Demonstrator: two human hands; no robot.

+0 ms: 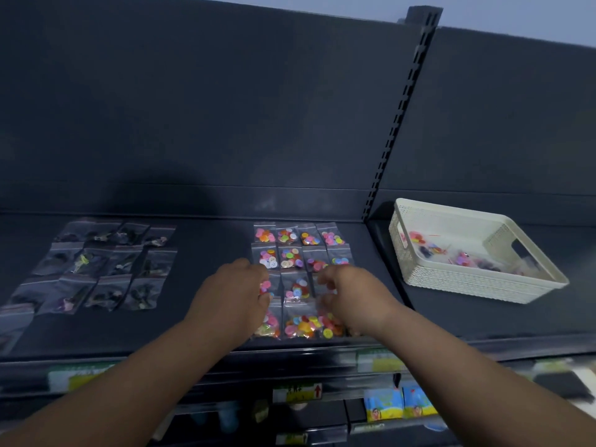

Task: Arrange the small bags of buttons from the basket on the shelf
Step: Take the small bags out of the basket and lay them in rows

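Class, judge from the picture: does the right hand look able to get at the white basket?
Probably yes: the open-topped basket sits to the right of the right hand, with only bare shelf between them.

Shelf (213, 285): dark, matt, smooth, looks like painted metal. Upright (400, 117): same finish, slotted. Bags (298, 287): clear glossy plastic film, crinkled. Buttons (301, 325): smooth coloured plastic, slight sheen. Basket (451, 208): cream matt plastic, woven-look walls, smooth rim. Labels (296, 393) at shelf's front edge: glossy, blurred.
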